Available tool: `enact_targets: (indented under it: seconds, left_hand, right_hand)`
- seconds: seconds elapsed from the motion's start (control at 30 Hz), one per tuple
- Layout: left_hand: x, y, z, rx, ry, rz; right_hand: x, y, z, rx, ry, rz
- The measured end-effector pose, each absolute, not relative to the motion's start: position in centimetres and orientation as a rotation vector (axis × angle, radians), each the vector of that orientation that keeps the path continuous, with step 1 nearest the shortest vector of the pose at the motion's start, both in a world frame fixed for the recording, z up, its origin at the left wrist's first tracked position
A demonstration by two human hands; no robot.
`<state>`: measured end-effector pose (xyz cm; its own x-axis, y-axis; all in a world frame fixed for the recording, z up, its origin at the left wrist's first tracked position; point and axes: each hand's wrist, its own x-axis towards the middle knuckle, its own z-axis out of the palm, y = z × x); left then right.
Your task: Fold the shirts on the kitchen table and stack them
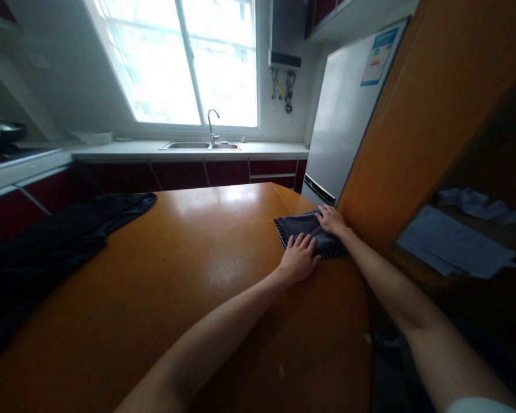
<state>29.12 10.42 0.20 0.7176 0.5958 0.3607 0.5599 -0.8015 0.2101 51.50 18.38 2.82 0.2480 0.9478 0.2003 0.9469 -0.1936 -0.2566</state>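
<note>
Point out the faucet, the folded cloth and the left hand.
Faucet (211, 127), head view, on its upright stem
Folded cloth (300, 222), head view, dark top layer
Left hand (299, 264), head view, back of hand

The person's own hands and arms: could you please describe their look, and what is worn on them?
The left hand and right hand are bare, without gloves; I see no rings. Neither wrist shows a watch or bracelet. The right arm has a pale, whitish sleeve at the lower edge; the left arm shows none.
</note>
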Motion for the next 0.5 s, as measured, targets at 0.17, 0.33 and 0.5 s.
enact_targets:
  seconds: [0.17, 0.33, 0.5]
  left_hand:
    - [28.5, 9.1, -1.2, 2.922, 0.97, 0.623]
    - [28.1, 8.4, -1.2, 2.896, 0.979, 0.66]
    - [25.9, 6.9, -1.0, 2.845, 0.869, 0.625]
  right_hand:
    - [51.1, 18.9, 1.9, -2.293, -1.771, -0.002]
    - [47.5, 18.8, 2.0, -2.15, -1.916, -0.112]
    - [44.2, 18.9, 1.5, -2.085, -2.042, 0.097]
